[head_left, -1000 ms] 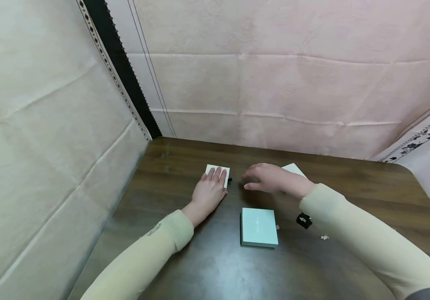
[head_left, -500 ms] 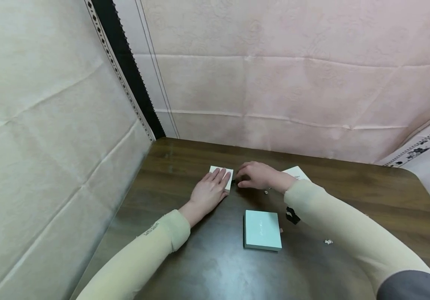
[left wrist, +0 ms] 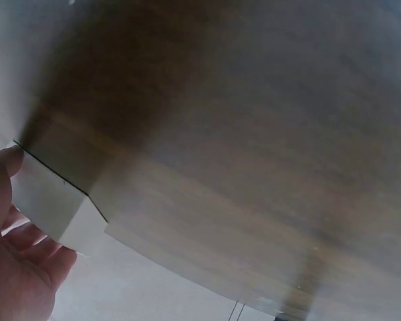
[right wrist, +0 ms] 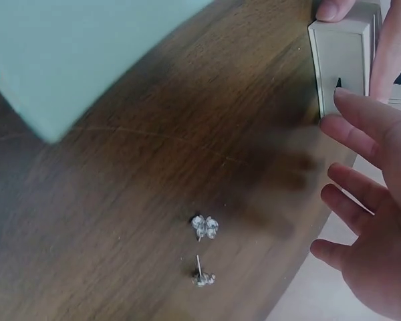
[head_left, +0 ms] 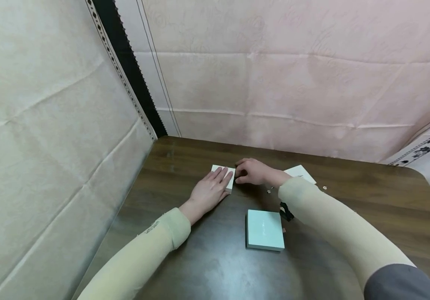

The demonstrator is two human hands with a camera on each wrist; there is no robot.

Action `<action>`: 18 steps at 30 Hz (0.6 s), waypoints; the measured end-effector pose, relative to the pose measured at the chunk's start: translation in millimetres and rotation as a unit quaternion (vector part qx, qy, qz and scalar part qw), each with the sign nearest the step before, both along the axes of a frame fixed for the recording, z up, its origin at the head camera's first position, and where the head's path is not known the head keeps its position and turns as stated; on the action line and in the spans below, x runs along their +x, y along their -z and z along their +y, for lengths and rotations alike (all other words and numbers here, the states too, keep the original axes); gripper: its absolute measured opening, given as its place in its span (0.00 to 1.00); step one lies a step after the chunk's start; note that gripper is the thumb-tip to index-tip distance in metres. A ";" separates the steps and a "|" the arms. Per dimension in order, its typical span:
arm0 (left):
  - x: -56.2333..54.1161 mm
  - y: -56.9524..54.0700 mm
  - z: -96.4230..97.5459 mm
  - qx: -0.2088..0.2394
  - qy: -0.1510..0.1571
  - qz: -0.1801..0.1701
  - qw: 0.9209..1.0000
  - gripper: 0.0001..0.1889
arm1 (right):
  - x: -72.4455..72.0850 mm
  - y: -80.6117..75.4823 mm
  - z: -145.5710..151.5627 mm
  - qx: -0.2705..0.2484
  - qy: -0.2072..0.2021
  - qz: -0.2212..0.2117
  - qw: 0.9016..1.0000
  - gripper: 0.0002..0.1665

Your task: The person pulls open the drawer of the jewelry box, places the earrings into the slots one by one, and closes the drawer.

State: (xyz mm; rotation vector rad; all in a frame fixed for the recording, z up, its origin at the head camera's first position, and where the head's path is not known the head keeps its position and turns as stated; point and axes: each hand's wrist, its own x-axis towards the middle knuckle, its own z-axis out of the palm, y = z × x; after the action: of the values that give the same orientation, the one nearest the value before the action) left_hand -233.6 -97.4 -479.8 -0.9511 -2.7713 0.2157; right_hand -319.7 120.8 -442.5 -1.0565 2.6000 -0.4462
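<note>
In the head view, my left hand (head_left: 209, 191) lies over a small white box (head_left: 231, 183), fingers extended across its top and thumb along the near side. Its thumb (left wrist: 13, 160) shows against the box's side in the left wrist view. My right hand (head_left: 255, 171) is at the box's right side. There, a black tab (right wrist: 339, 83) sticks out of the box's end face, and my right thumb and forefinger pinch it. The other right fingers are loosely bent. Two silver stud earrings, one (right wrist: 205, 226) above the other (right wrist: 202, 279), lie on the table near that hand.
A mint-green box (head_left: 265, 230) with a small pinkish tab sits nearer to me. Behind my right wrist lies another white box or card (head_left: 302, 172), partly covered by it. A tiny pale piece (head_left: 325, 187) lies to its right. Cloth (head_left: 275, 91) hangs behind the table.
My right hand has moved left from over the table to the white box's side, and its fingers have closed on the black tab. My left hand stays on the box.
</note>
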 end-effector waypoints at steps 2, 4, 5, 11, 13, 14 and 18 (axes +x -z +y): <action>0.1 1.2 -0.3 0.001 0.002 0.009 1.000 0.34 | -1.6 1.9 -1.6 -0.011 0.002 -0.004 1.000 0.08; 0.0 1.4 0.1 0.003 0.003 0.015 1.000 0.33 | -2.7 2.1 -2.5 -0.022 0.009 -0.016 1.000 0.09; 0.0 1.3 0.4 0.005 0.005 0.017 1.000 0.33 | -2.8 1.5 -2.8 -0.028 0.014 -0.023 0.999 0.09; 1.2 3.5 0.8 0.020 0.012 0.013 1.000 0.33 | -1.9 -0.5 -2.5 -0.040 0.041 -0.057 0.997 0.14; 1.3 4.5 0.4 0.020 0.008 0.010 1.000 0.33 | -2.0 -0.8 -2.9 -0.041 0.041 -0.064 0.996 0.14; 1.2 4.8 0.3 0.019 0.006 0.009 1.000 0.33 | -2.1 -0.7 -3.2 -0.041 0.038 -0.064 0.996 0.14; -0.1 4.7 0.7 0.019 0.007 0.010 1.000 0.33 | -2.4 -1.2 -3.6 -0.039 0.034 -0.066 0.996 0.13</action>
State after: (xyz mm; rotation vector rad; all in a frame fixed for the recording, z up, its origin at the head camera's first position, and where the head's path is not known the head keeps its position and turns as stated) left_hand -233.7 -96.7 -484.5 -0.9518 -2.7396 0.1679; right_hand -322.1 117.2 -441.3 -0.9318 2.5252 -0.6172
